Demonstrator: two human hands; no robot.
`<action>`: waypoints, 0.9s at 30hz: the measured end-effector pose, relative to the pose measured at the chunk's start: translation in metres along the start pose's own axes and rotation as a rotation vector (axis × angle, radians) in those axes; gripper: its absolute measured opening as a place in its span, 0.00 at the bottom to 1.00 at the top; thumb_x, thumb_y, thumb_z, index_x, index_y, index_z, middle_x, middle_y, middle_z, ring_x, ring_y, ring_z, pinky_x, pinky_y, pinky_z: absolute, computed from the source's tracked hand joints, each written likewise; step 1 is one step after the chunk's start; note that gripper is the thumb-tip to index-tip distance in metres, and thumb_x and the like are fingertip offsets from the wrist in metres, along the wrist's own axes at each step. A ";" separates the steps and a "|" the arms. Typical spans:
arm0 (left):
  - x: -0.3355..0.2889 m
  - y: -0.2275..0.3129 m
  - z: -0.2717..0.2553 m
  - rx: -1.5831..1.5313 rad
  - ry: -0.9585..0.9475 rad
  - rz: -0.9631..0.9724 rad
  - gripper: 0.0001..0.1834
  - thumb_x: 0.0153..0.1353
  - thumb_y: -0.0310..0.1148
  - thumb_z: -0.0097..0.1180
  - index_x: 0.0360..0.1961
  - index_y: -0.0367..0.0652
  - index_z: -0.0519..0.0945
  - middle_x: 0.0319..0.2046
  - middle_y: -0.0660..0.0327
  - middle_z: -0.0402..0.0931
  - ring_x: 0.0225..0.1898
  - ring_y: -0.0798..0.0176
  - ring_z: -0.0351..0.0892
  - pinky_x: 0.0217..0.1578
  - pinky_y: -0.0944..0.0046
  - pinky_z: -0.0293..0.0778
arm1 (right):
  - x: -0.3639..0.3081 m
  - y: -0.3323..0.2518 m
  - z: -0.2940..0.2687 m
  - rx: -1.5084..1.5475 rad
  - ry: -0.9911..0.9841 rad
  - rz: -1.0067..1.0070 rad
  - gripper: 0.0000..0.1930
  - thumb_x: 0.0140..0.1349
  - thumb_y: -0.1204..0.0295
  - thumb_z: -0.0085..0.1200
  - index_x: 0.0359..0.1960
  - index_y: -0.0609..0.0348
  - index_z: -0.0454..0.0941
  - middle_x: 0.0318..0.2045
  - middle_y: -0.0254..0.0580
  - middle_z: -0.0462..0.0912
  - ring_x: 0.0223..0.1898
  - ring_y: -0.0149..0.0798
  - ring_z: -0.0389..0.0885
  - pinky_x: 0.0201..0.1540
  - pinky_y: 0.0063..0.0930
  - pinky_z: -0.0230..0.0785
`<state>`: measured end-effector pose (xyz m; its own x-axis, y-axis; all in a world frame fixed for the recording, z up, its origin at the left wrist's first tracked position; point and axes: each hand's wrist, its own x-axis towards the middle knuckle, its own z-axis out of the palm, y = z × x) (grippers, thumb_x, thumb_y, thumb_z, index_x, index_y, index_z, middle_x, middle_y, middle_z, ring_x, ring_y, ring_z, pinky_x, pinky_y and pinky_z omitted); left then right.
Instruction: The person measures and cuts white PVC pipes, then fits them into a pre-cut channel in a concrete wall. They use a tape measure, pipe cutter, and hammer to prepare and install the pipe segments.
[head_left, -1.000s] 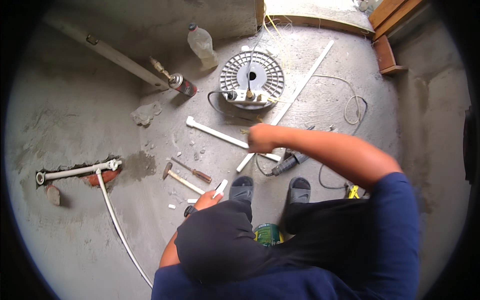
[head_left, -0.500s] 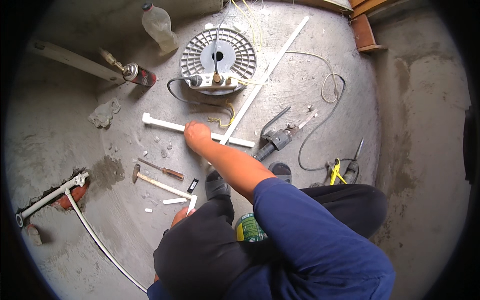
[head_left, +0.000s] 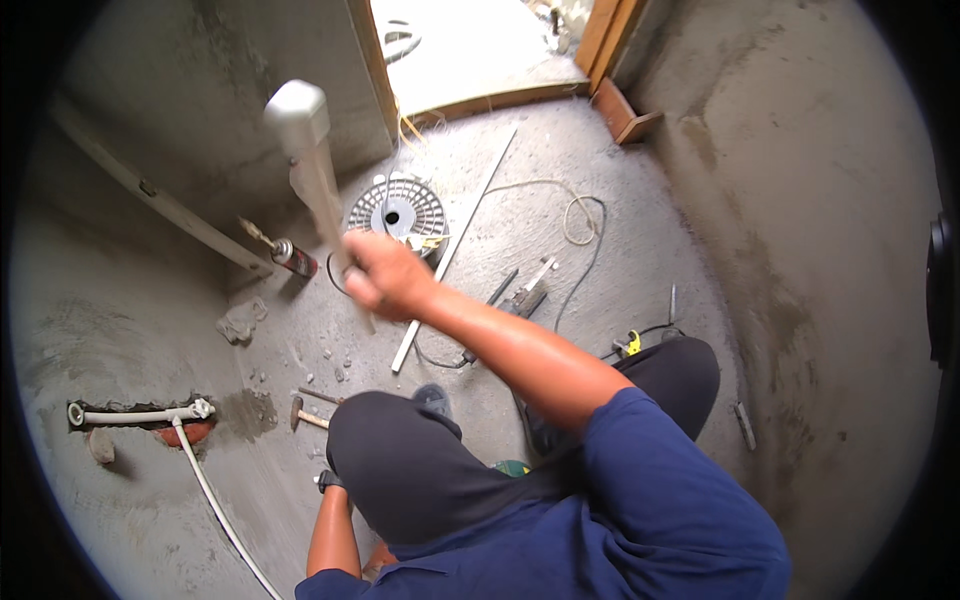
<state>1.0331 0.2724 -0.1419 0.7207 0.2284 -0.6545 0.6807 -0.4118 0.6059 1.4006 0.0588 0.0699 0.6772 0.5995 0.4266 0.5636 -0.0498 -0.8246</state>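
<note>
My right hand (head_left: 388, 275) is closed around a white plastic pipe (head_left: 318, 180), tilted upward with a thicker fitting on its raised end. Motion blurs the pipe slightly. My left forearm (head_left: 335, 535) reaches forward beside my bent knee, a dark band at the wrist; the knee hides the hand and anything in it. A hammer (head_left: 297, 412) lies just beyond that knee, its handle partly covered. Past my right hand, a long white pipe (head_left: 425, 320) rests on the floor, near a dark corded tool (head_left: 515, 305).
A grey spool (head_left: 425, 205) stands behind the raised pipe. A torch canister (head_left: 293, 258) and crumpled bag (head_left: 240, 320) sit along the left wall. White pipework (head_left: 140, 415) fills a groove there. A yellow-handled tool (head_left: 630, 343) is by my right knee. Cables cross the floor.
My right hand has lifted the white pipe off the floor and swung its fitting end up. The view has tilted up, bringing the doorway in. My left hand has gone behind the knee.
</note>
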 end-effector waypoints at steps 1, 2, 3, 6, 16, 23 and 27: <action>0.001 0.007 -0.011 0.050 0.026 0.069 0.20 0.70 0.44 0.56 0.45 0.35 0.83 0.35 0.42 0.82 0.40 0.43 0.83 0.41 0.51 0.76 | 0.005 -0.013 -0.030 -0.083 0.116 -0.025 0.12 0.55 0.69 0.51 0.39 0.59 0.69 0.31 0.55 0.75 0.36 0.57 0.77 0.43 0.47 0.73; 0.005 0.019 -0.023 0.111 0.052 0.150 0.20 0.70 0.44 0.56 0.45 0.35 0.83 0.35 0.42 0.83 0.41 0.42 0.83 0.41 0.50 0.76 | 0.007 -0.027 -0.062 0.133 0.147 0.108 0.11 0.56 0.70 0.49 0.39 0.59 0.74 0.32 0.46 0.77 0.37 0.41 0.78 0.43 0.40 0.74; 0.009 0.035 -0.036 0.170 0.086 0.242 0.20 0.70 0.44 0.57 0.45 0.35 0.83 0.35 0.41 0.83 0.41 0.41 0.84 0.41 0.50 0.76 | 0.003 -0.041 -0.091 0.298 0.224 0.185 0.10 0.61 0.69 0.49 0.44 0.55 0.73 0.33 0.39 0.78 0.36 0.35 0.76 0.41 0.36 0.74; 0.007 0.114 -0.075 0.309 0.248 0.450 0.19 0.69 0.44 0.57 0.45 0.35 0.83 0.35 0.39 0.83 0.41 0.38 0.84 0.41 0.49 0.77 | -0.005 -0.075 -0.171 0.421 0.560 0.152 0.12 0.78 0.61 0.43 0.46 0.58 0.69 0.29 0.33 0.74 0.29 0.28 0.75 0.31 0.26 0.74; -0.134 0.432 -0.083 0.346 0.191 0.880 0.20 0.69 0.46 0.59 0.48 0.38 0.82 0.31 0.44 0.80 0.33 0.43 0.80 0.37 0.52 0.74 | -0.076 -0.127 -0.256 0.171 0.892 0.284 0.15 0.72 0.60 0.57 0.33 0.59 0.78 0.18 0.32 0.75 0.16 0.26 0.73 0.18 0.25 0.68; -0.127 0.530 -0.018 0.945 0.383 1.137 0.22 0.58 0.47 0.69 0.53 0.55 0.86 0.39 0.55 0.85 0.44 0.50 0.85 0.45 0.54 0.79 | -0.146 -0.133 -0.235 0.171 0.288 0.443 0.33 0.70 0.41 0.54 0.51 0.65 0.84 0.26 0.36 0.82 0.17 0.24 0.75 0.18 0.21 0.67; -0.100 0.575 0.013 1.151 0.360 1.181 0.20 0.56 0.49 0.69 0.51 0.62 0.87 0.35 0.62 0.83 0.45 0.56 0.84 0.49 0.52 0.78 | -0.172 -0.102 -0.238 0.373 0.356 0.316 0.22 0.71 0.62 0.59 0.59 0.66 0.80 0.31 0.39 0.85 0.20 0.23 0.73 0.21 0.19 0.68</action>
<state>1.3508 0.0015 0.2663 0.8315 -0.5443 0.1108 -0.5394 -0.8389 -0.0728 1.3389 -0.2296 0.1692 0.9380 0.2935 0.1844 0.1487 0.1400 -0.9789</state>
